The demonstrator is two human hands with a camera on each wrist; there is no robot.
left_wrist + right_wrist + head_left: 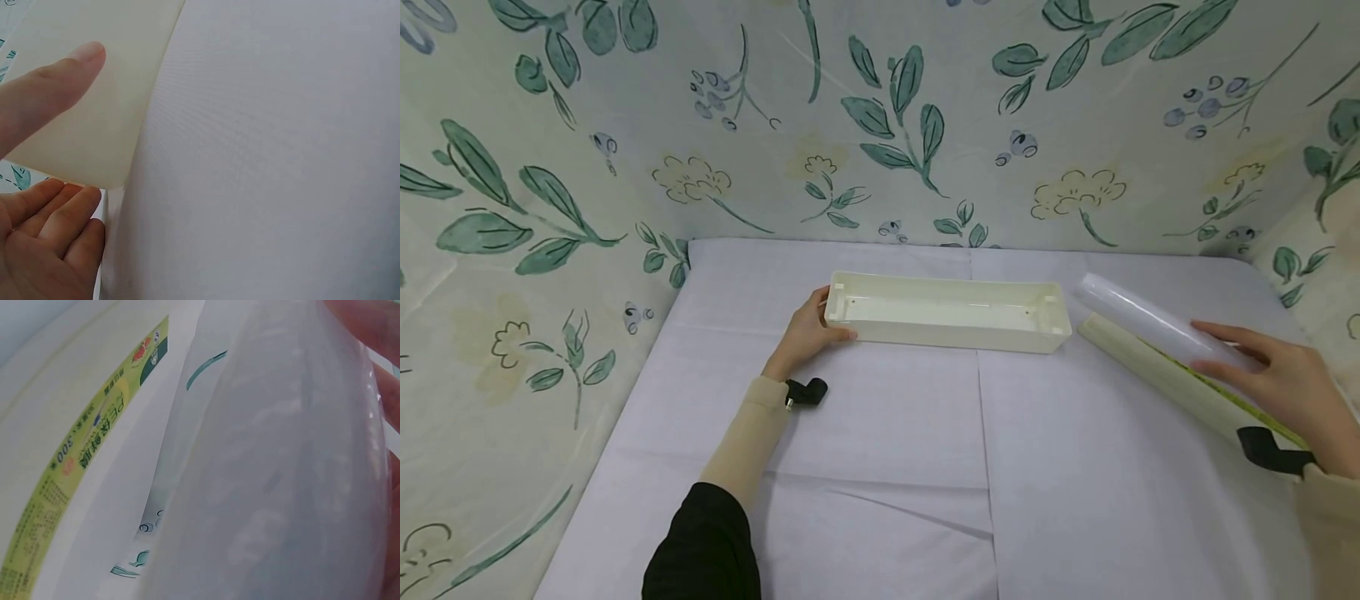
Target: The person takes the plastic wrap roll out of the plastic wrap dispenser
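A long cream plastic box (947, 337), open at the top, lies across the far middle of the table. My left hand (808, 333) holds its left end, with the thumb (72, 72) on the front wall and the fingers at the end wall. To the right, a clear, shiny roll of cling film (1150, 321) slants toward me. My right hand (1277, 367) grips the roll near its close end, thumb on one side and fingers on the other. Beside the roll lies a long cream lid (1157, 375) with a green-yellow printed label (94, 437).
A white cloth (880, 433) with fold creases covers the table. Behind and to the left hangs a pale curtain-like sheet (805, 183) printed with leaves and flowers. Black wrist cameras (808, 392) sit at both cuffs.
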